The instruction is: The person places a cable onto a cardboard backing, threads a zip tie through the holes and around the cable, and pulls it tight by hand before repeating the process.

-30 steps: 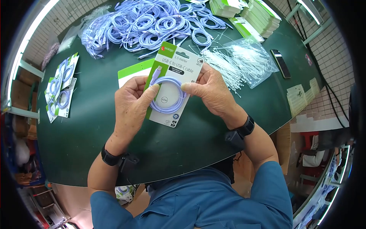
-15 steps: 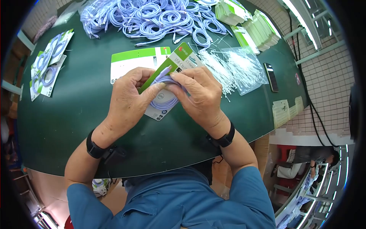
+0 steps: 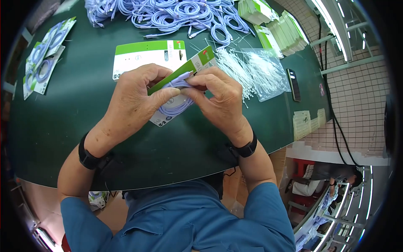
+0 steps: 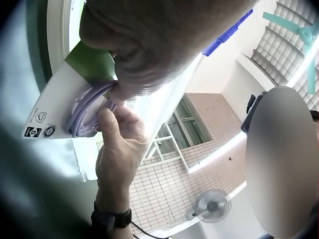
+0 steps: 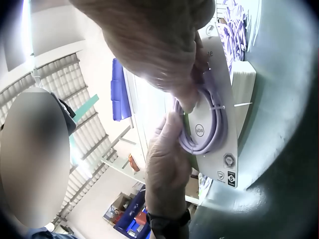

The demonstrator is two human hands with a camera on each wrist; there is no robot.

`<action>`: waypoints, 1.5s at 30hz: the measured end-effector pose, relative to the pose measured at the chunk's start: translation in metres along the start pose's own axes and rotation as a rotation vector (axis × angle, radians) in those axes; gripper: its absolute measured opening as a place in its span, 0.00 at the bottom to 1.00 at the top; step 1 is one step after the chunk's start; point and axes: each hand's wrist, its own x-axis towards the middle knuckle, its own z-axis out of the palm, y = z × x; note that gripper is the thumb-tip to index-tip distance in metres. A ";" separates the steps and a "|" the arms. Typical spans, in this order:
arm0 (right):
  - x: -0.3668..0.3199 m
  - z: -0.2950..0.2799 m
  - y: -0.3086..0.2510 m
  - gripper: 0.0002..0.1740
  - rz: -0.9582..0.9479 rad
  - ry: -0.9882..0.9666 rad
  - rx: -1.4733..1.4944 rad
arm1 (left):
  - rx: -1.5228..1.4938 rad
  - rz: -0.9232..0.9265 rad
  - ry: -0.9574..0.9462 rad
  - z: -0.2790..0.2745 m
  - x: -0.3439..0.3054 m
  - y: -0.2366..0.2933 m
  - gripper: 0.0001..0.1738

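Observation:
A lilac USB-C cable (image 3: pixel 178 111) lies coiled against a white-and-green packaging card (image 3: pixel 200 62), held up above the table and tilted. My left hand (image 3: pixel 133 95) grips the card's left side, its thumb pressing on the coil. From the other side, thumb and fingers of my right hand (image 3: pixel 221 93) pinch the coil near its top, close to the left thumb. A thin white cable tie (image 5: pixel 218 107) goes round the coil in the right wrist view, one end sticking out past the card. The fingers behind the card are hidden.
Behind the hands lies a second card (image 3: pixel 145 59). Coiled lilac cables (image 3: pixel 180 17) are heaped at the back, with stacked cards (image 3: pixel 286 35) to their right. White cable ties (image 3: pixel 235 71), a bag (image 3: pixel 268 77) and a phone (image 3: pixel 294 85) lie right; finished-looking cable cards (image 3: pixel 44 69) lie left.
My right hand has left the card's right edge and now pinches the coil. The card has tilted over to the right, and the head view has shifted.

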 end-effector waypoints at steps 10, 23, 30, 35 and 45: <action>0.022 -0.030 -0.019 0.23 -0.129 0.070 -0.093 | 0.065 -0.124 -0.132 -0.005 0.002 0.004 0.15; 0.010 -0.023 -0.025 0.26 0.384 -0.168 0.097 | 0.400 0.337 0.359 0.001 0.017 0.016 0.31; 0.004 -0.013 -0.017 0.19 0.612 -0.041 0.588 | -0.442 -0.165 0.270 0.004 0.010 0.002 0.30; -0.001 -0.001 -0.020 0.19 0.632 -0.098 0.589 | -0.519 -0.327 0.178 -0.001 0.005 0.000 0.23; 0.001 0.000 -0.021 0.23 0.635 -0.170 0.646 | -0.612 -0.315 0.154 0.000 0.004 -0.003 0.16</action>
